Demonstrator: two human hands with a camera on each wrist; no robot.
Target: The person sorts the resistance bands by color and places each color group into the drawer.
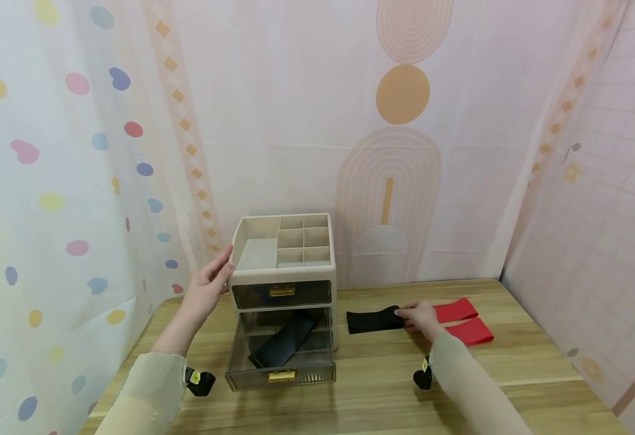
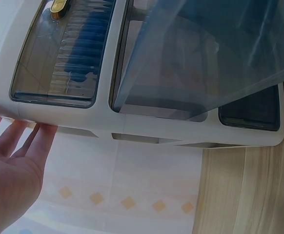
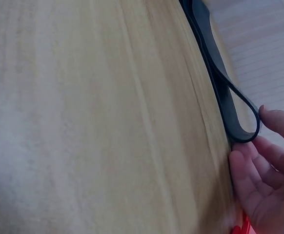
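The fingers of the right hand [image 1: 422, 317] are laid nearly straight on the near end of a black band [image 1: 374, 319], a thumb tip curving over the loop's edge in the right wrist view; the band is touched and lightly pinched at its end rather than lifted, and it lies flat on the wooden table [image 1: 393, 386], just right of the drawer unit [image 1: 281, 284]. The fingers of the left hand [image 1: 206, 290] are held straight and relaxed against the unit's upper left corner, steadying it without curling round anything.

The step in hand is judged to be the picking up of the black band, with the unit braced. The lower drawer [image 1: 281, 356] is pulled out and already holds a dark band [image 1: 283, 341] lying slantwise. The next move would call for a firmer pinch on the band's end, a lift, and a carry leftward over the drawer's right wall.

Two red bands [image 1: 464, 320] lie just behind the right hand, close enough to be dragged along. Bare table is left between the black band and the drawer, and open room lies in front of the drawer towards the near edge. The upper drawer [image 1: 281, 293] is closed.
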